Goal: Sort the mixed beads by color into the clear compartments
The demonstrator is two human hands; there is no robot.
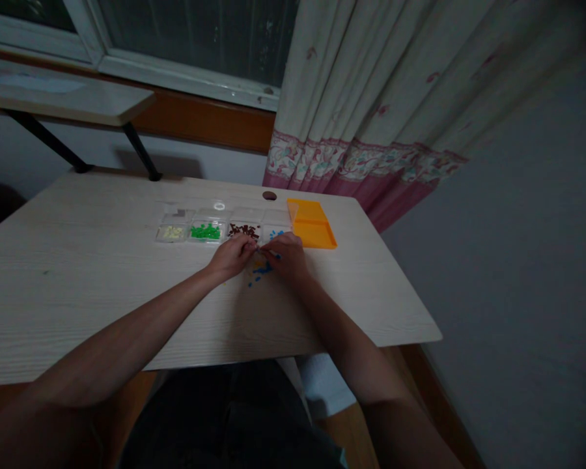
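Note:
My left hand (233, 255) and my right hand (289, 254) meet over the table, fingertips pinched close together. Whatever lies between the fingers is too small and dark to name. Just below them, loose blue pieces (262, 269) are scattered on the wood with a few orange ones (258, 264). Behind the hands stand clear lidded boxes in a row: one with cream pieces (172, 232), one with green pieces (205, 231), one with dark brown pieces (244, 230), one with blue pieces (276, 234). The right hand partly covers the last box.
An open orange case (314, 233) lies at the right end of the row. The pale wooden table (102, 293) has a cable hole (269, 195) near its back edge. A raised shelf (68, 98) on black legs stands back left. A curtain (351, 117) hangs behind.

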